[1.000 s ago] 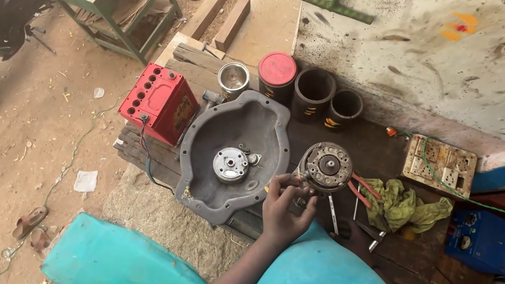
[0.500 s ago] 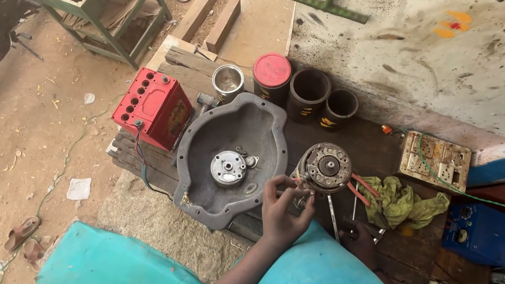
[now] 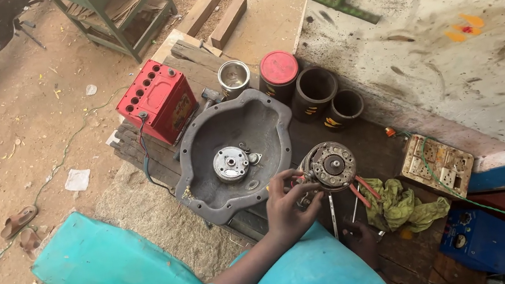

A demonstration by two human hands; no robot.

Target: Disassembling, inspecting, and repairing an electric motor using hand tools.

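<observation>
My left hand (image 3: 290,207) reaches out from a teal sleeve and grips the near left edge of a round motor stator (image 3: 332,164) with copper windings. The stator rests on dark wooden planks. To its left lies a grey cast metal cover (image 3: 250,129), hollow side up, with a small round hub (image 3: 230,164) in its middle. My right hand (image 3: 357,241) shows only in part, below the stator and behind my teal knee. It is close to a thin screwdriver (image 3: 333,214) and red-handled pliers (image 3: 362,189). Its grip is hidden.
Behind the cover stand a red battery (image 3: 157,100), a steel cup (image 3: 233,76), a red-lidded can (image 3: 278,70) and two black rings (image 3: 313,88). A green rag (image 3: 400,203), a switch board (image 3: 437,163) and a blue box (image 3: 477,238) lie to the right. A stained wall rises beyond.
The view has shifted slightly. My left hand stays on the stator's edge, and nothing else has visibly moved.
</observation>
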